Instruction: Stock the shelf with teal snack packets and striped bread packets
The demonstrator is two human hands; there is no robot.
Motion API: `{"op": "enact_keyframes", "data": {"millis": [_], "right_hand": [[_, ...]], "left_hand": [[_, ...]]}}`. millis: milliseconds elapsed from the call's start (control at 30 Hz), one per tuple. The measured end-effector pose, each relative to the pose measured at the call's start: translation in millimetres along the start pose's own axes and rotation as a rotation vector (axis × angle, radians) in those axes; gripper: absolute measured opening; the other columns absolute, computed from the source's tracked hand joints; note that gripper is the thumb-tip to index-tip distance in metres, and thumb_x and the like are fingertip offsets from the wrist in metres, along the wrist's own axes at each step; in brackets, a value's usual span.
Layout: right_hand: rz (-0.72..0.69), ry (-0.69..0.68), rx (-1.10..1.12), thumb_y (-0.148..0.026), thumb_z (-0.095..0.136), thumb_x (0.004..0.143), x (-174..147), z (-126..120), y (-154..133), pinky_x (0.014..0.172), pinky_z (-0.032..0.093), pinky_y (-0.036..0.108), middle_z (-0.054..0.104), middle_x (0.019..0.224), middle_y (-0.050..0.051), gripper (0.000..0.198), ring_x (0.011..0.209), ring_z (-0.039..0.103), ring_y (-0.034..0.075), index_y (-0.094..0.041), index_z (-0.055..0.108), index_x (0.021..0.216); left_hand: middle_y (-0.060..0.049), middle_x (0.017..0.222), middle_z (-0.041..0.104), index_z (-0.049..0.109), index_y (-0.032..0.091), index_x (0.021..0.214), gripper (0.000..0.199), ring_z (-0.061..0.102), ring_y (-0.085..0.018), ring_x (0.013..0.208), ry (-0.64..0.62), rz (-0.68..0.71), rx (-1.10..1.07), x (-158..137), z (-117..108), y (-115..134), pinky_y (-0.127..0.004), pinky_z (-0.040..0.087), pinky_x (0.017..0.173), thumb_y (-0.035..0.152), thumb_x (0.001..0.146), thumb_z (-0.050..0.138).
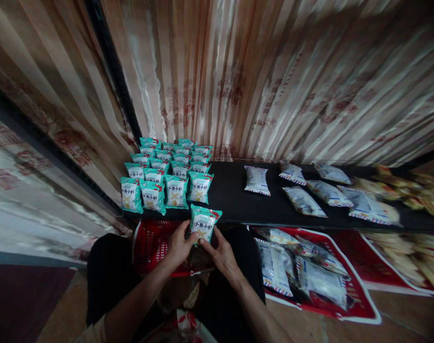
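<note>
holding one packet point(203, 223) upright btwn left hand point(181, 245) and right hand point(220, 252), w/ fingers of both grasping its lower sides. positioned at the shelf point(227, 190) front edge, above a red basket point(144, 250); can't tell if touching the shelf. looks v. light, soft, prob. air-filled; likely slick-filmed, maybe w/ crushable contents. best taken by lower sides or top seam, w/ little squeeze. backed to the left by similar packets point(176, 193) in rows; flanked farther right by striped bags point(257, 181).
</note>
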State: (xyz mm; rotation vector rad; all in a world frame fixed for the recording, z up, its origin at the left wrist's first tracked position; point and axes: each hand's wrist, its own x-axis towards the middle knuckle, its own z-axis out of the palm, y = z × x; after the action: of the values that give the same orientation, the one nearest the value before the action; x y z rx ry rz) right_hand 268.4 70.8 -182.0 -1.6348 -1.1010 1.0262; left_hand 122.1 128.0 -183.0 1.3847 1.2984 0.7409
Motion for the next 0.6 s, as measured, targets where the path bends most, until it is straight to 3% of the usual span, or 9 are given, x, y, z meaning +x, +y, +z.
{"op": "enact_keyframes", "data": {"millis": [167, 333, 600], "right_hand": [[-0.035, 0.044, -0.044, -0.044, 0.065, 0.073, 3.4, -9.1, -2.5, 0.081, 0.050, 0.033, 0.070, 0.103, 0.005, 0.048, 0.093, 0.064, 0.024, -0.020, 0.058, 0.114], [-0.056, 0.044, -0.081, -0.045, 0.061, 0.076, 7.6, -12.2, -5.9, 0.080, 0.050, 0.033, 0.070, 0.103, 0.006, 0.045, 0.091, 0.065, 0.024, -0.019, 0.059, 0.112], [-0.076, 0.124, -0.159, -0.050, 0.059, 0.076, 10.6, -25.6, -6.8, 0.077, 0.050, 0.033, 0.071, 0.099, 0.007, 0.048, 0.087, 0.065, 0.025, -0.017, 0.061, 0.111]], "left_hand": [[-0.008, 0.115, 0.065, 0.056, 0.017, 0.114, 0.041, 0.059, -0.023, 0.106, -0.030, 0.057, 0.036, 2.6, 9.2, 8.8, -0.036, 0.044, 0.096, 0.027, 0.074, 0.062], [-0.011, 0.123, 0.060, 0.054, 0.016, 0.118, 0.046, 0.055, -0.025, 0.114, 0.018, 0.041, 0.120, 4.3, 14.2, 16.9, -0.039, 0.043, 0.098, 0.027, 0.074, 0.061], [-0.011, 0.117, 0.061, 0.054, 0.015, 0.119, 0.042, 0.057, -0.023, 0.109, 0.054, 0.122, 0.238, 3.4, 33.8, 33.7, -0.037, 0.045, 0.095, 0.028, 0.079, 0.054]]}}
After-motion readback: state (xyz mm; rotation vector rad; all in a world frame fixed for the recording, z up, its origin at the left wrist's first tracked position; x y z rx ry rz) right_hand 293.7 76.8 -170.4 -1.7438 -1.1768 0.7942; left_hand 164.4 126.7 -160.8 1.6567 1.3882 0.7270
